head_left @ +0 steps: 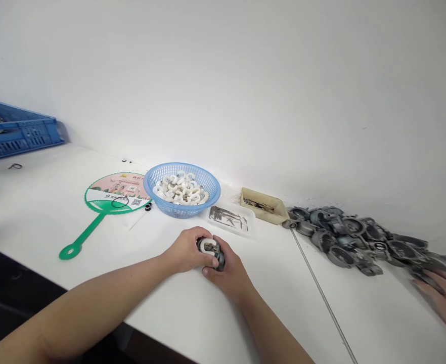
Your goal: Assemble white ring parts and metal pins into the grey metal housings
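Between both hands, low over the white table, is a dark grey round metal housing [221,261] with a white ring-shaped part [208,246] seated in it. My left hand [192,251] wraps its left side, thumb pressed on the front near the white part. My right hand [228,273] closes round the right side, fingers over the top edge and thumb below. Small brassy bits show inside the white ring. Behind the hands stands a blue plastic basket [158,205] filled with similar white parts. A shallow clear tray [248,230] with thin dark pins lies just beyond my right hand.
A beige box [279,215] holds thin metal pieces. Grey metal housings [354,227] are heaped on the right, where another person's hand [445,298] touches them. A green-handled fan [88,230] lies left, and a blue crate [26,134] stands far left. A thin rod [321,293] crosses the table.
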Tool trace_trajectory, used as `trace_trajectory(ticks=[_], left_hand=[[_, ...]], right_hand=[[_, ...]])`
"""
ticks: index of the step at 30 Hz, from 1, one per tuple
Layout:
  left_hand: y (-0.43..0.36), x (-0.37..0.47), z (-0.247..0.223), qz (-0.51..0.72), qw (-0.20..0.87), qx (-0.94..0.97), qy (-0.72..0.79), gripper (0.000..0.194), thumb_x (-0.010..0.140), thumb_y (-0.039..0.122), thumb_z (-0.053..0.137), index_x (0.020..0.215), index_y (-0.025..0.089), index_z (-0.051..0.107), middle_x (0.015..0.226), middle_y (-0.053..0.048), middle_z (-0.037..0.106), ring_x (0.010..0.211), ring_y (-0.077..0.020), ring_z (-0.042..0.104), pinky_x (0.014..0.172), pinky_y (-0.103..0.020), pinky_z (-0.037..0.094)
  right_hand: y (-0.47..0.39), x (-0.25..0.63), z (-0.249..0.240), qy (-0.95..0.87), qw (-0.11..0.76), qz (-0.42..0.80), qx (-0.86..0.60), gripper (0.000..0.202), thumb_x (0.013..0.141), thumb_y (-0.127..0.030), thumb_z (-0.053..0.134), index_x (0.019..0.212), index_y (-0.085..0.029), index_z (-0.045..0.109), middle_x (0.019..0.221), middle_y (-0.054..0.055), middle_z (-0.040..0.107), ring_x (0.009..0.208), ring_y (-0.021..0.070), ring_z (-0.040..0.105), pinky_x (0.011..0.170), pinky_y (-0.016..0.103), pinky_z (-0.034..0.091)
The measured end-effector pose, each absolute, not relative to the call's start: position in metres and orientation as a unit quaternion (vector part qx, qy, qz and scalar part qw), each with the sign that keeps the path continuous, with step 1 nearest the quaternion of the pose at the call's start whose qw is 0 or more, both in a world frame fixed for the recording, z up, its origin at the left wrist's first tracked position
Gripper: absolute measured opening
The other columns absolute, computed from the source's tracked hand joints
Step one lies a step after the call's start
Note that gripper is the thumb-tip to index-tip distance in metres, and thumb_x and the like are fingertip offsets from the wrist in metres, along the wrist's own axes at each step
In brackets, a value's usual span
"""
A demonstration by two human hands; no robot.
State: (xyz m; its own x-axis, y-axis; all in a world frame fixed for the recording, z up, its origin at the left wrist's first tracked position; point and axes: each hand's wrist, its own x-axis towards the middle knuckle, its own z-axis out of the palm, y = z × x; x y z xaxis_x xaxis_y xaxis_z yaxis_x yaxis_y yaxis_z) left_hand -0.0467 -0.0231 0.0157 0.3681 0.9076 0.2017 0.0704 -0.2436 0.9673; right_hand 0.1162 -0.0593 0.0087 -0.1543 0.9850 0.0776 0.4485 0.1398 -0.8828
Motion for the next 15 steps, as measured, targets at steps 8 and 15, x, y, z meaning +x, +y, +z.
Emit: trace_trajectory(ticks=[8,15], left_hand=[[-0.024,-0.049,0.020,0.413,0.475,0.680,0.376,0.047,0.052,0.035,0.080,0.091,0.016,0.062,0.083,-0.003,0.062,0.076,-0.0185,0.057,0.065,-0.025,0.044],[-0.024,-0.050,0.023,0.410,0.475,0.681,0.378,0.044,0.051,0.033,0.080,0.088,0.017,0.062,0.084,-0.002,0.062,0.076,-0.0179,0.056,0.064,-0.025,0.044]], right_hand=[[-0.060,0.122,0.007,-0.670,0.366,0.384,-0.519,0.081,0.060,-0.026,0.070,0.133,-0.022,0.034,0.123,0.009,0.052,0.107,0.0262,0.053,0.089,0.043,0.045],[-0.058,0.133,0.003,-0.673,0.391,0.384,-0.497,0.087,0.063,-0.049,0.069,0.136,-0.021,0.030,0.125,0.012,0.048,0.114,0.0277,0.048,0.096,0.045,0.039]])
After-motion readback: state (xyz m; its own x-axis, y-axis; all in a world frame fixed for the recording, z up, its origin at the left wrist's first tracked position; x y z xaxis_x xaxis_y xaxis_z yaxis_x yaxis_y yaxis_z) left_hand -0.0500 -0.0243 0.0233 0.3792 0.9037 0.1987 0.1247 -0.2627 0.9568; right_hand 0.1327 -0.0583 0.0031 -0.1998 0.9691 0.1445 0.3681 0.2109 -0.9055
